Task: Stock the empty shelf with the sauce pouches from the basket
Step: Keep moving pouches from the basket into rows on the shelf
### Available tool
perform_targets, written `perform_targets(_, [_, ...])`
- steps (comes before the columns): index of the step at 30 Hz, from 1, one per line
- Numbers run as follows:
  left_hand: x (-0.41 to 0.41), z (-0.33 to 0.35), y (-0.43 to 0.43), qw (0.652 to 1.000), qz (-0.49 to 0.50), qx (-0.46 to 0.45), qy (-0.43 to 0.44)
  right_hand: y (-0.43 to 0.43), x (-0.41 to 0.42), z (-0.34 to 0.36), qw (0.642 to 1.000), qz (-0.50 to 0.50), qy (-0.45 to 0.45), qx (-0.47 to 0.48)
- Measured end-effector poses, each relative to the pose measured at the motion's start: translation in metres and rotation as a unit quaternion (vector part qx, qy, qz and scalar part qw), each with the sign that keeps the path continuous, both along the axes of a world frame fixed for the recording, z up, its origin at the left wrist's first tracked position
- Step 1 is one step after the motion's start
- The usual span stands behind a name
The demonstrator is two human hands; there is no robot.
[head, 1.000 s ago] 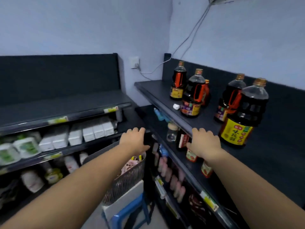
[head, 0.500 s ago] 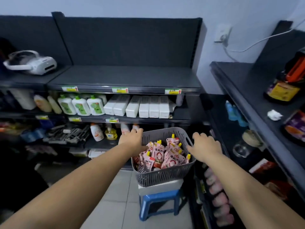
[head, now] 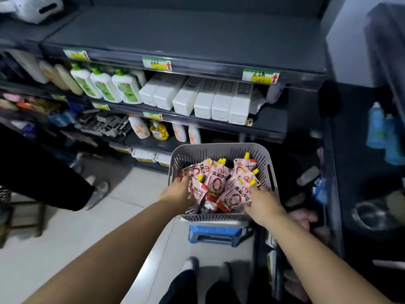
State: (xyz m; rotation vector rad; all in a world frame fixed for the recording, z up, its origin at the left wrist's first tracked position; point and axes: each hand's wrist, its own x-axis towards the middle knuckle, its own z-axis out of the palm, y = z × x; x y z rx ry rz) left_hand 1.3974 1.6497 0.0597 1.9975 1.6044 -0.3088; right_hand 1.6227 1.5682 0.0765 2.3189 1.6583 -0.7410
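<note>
As left hand and right hand were set among sauce pouches, grip indeterminate, drops from loose holds were anticipated.

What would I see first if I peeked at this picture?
The pink sauce pouches with yellow caps pop out most, piled in the grey basket over a blue stool in the middle. The left hand and right hand both reach in among them. Higher up, the wide dark top shelf looks bare, above a row of white boxes.
</note>
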Motion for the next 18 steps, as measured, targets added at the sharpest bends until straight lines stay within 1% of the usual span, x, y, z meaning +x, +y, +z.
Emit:
perform_targets(5, [0.013, -0.036, 0.012, 0.999, 0.005, -0.053, -0.012, 0.010, -0.006, -0.039, 1.000, 0.000, 0.031, -0.004])
perform_targets(9, [0.012, -0.071, 0.029, 0.995, -0.028, -0.092, 0.013, 0.022, -0.006, -0.065, 0.999, -0.014, 0.046, 0.006])
perform_targets(12, [0.013, -0.093, 0.043, 0.994, -0.048, -0.099, 0.025, 0.030, -0.005, -0.084, 0.996, -0.060, 0.066, -0.013])
perform_targets(15, [0.023, -0.104, 0.053, 0.995, -0.069, -0.069, 0.003, 0.034, -0.010, -0.102, 0.989, -0.098, 0.097, -0.046])
perform_targets(18, [0.040, -0.113, 0.060, 0.991, -0.092, -0.093, -0.005, 0.043, -0.011, -0.111, 0.977, -0.154, 0.112, -0.098])
